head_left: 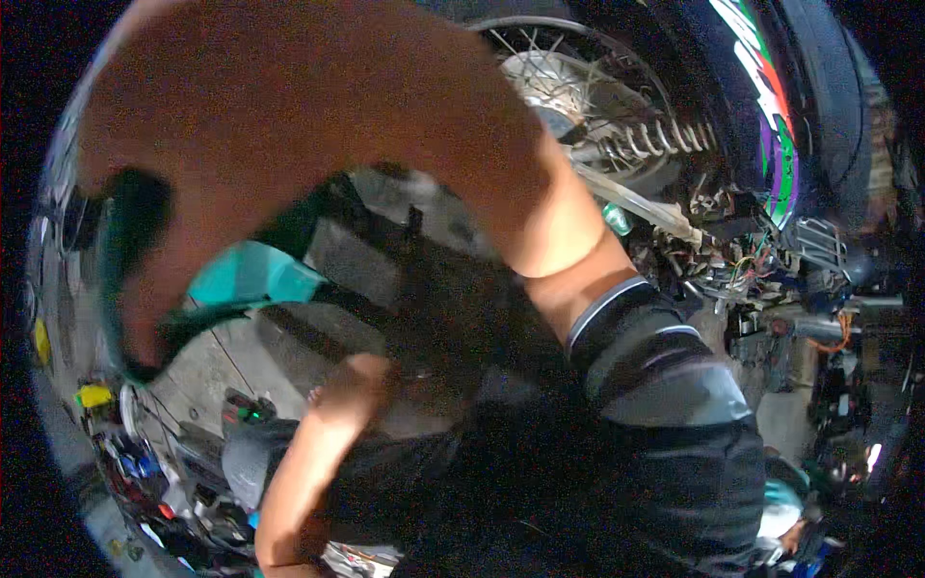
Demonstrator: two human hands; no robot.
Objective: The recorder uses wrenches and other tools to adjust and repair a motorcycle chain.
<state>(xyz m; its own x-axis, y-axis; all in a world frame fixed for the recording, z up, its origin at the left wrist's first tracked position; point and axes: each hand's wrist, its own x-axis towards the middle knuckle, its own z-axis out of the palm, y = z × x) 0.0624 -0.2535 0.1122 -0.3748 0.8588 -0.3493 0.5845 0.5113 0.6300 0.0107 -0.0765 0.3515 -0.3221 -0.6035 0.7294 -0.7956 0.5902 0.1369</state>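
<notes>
1. The work looked partway along, as a judgement: on the motorcycle [617,125], a spoked wheel [525,43] and a coil spring [665,142] were in place, while loose wires [747,270] showed among bare metal parts. The green piece [258,273] was apart from these, so whatever concerned it seemed unfinished; how much was left could not be told.

2. The green piece was at the left of the view, just beyond the right hand [149,299] and above the concrete floor [217,371]. Its bright face stretched roughly left to right, and its darker part curved down along the left side. That sideways line seemed its long axis (the arm hid much of it), but which end was the front could not be told.

3. The right arm crossed close to the camera, and its fingers overlapped the green piece; blur left it unclear whether they gripped it. The left hand [352,385] was lower, apart from the bright face, its grip hidden in shadow.
</notes>
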